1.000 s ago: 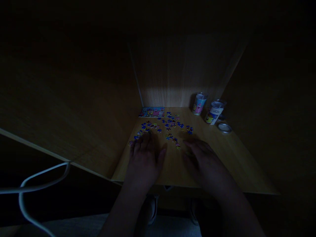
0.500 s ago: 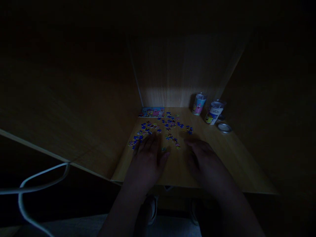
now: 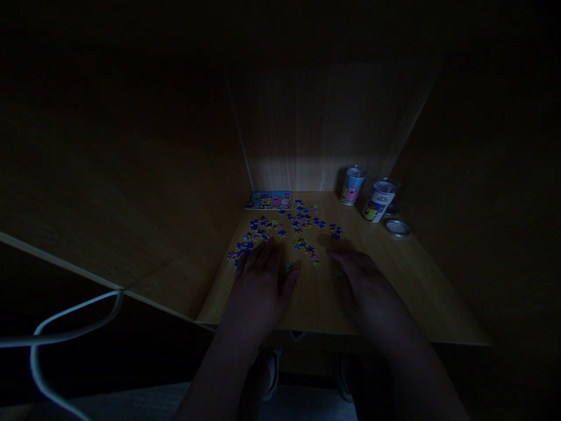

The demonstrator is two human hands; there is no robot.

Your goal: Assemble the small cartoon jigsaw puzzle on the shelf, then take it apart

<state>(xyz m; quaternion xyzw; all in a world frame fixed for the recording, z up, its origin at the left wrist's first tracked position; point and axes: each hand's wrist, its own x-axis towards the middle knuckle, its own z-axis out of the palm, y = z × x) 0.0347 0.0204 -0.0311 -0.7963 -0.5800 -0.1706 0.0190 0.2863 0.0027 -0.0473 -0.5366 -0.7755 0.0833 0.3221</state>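
Observation:
Many jigsaw puzzle pieces, blue, yellow and pink, lie loose on the wooden surface. My left hand rests palm down at the near edge of the left cluster, fingers stretched forward and thumb apart. It covers what lies beneath it. My right hand is low over the surface to the right, its fingers pointing left and its thumb side toward me. A small dim piece shows beside its fingers. Nothing is visibly held. The light is very dim.
A cartoon picture card lies at the back left. Two printed cans with clear tops stand at the back right, near a round metal lid. Wooden panels enclose the sides and back. A white cable hangs at lower left.
My right hand has shifted slightly, and a small piece now shows beside its fingers. My left hand and the other pieces look almost unchanged.

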